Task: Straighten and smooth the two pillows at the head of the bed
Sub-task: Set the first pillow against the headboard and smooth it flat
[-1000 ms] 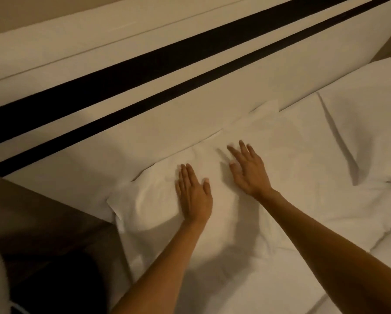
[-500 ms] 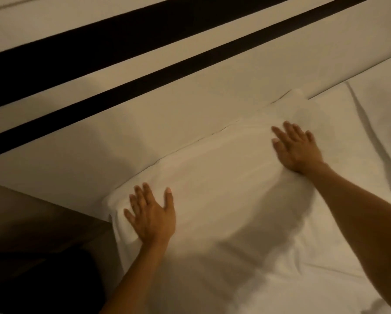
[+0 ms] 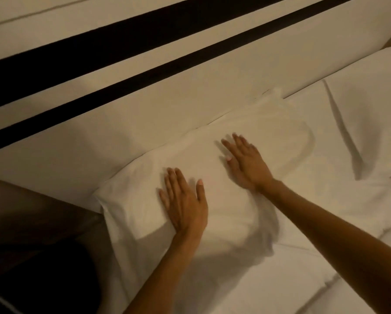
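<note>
A white pillow (image 3: 144, 196) lies against the headboard at the bed's left corner. My left hand (image 3: 183, 202) rests flat on its middle, fingers spread, palm down. My right hand (image 3: 246, 162) lies flat a little further right on the same pillow, slightly blurred, fingers pointing toward the headboard. Neither hand holds anything. A second white pillow (image 3: 360, 105) sits to the right, with a long dark crease running down its left part.
The cream headboard (image 3: 167, 105) with two dark stripes runs diagonally behind the pillows. A dark wooden bedside surface (image 3: 27, 211) lies left of the bed corner. White bedding (image 3: 280, 279) covers the mattress below the pillows.
Both hands have slid back together toward the pillow's middle after being spread out to its left and right ends half a second ago.
</note>
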`<control>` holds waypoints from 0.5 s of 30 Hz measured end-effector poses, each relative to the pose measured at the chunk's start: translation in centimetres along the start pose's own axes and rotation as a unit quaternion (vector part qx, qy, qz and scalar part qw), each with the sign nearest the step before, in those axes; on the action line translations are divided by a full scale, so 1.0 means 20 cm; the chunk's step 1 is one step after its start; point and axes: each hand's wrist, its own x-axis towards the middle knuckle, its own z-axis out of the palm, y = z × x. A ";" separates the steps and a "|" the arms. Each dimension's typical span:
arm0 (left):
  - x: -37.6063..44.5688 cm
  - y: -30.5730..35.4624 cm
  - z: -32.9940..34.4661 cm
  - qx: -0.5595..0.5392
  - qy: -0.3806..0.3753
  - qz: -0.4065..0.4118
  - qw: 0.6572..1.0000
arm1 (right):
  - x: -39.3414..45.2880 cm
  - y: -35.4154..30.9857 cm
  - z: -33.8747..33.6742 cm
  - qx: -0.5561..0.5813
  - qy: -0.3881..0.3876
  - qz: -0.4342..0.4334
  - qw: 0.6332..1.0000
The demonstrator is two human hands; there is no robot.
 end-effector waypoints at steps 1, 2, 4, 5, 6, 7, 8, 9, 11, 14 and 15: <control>-0.04 0.02 0.04 0.009 -0.009 0.011 1.000 | -0.06 -0.05 0.07 -0.005 -0.009 -0.017 1.000; -0.09 0.00 0.08 0.023 -0.018 0.023 0.999 | -0.10 -0.07 0.13 -0.010 -0.011 -0.022 1.000; -0.16 -0.05 0.13 0.052 -0.022 0.060 0.997 | -0.15 -0.01 0.17 -0.018 0.003 0.008 1.000; -0.20 -0.10 0.14 0.062 -0.023 0.075 0.995 | -0.17 0.04 0.17 -0.021 0.010 0.028 0.999; -0.23 -0.14 0.15 0.068 -0.025 0.085 0.994 | -0.18 0.11 0.17 -0.028 0.012 0.040 0.999; -0.26 -0.18 0.15 0.071 -0.022 0.088 0.993 | -0.20 0.17 0.16 -0.040 0.014 0.045 0.998; -0.29 -0.23 0.16 0.072 -0.015 0.085 0.994 | -0.23 0.24 0.15 -0.051 0.015 0.050 0.997; -0.32 -0.27 0.16 0.072 -0.010 0.077 0.994 | -0.25 0.31 0.13 -0.060 0.016 0.059 0.996; -0.40 -0.36 0.15 0.075 -0.012 0.061 0.995 | -0.29 0.46 0.09 -0.072 0.019 0.101 0.992; -0.52 -0.51 0.11 0.091 -0.008 0.042 0.995 | -0.38 0.69 -0.03 -0.099 0.002 0.209 0.973; -0.55 -0.54 0.08 0.097 -0.004 0.033 0.995 | -0.40 0.75 -0.08 -0.107 -0.006 0.245 0.964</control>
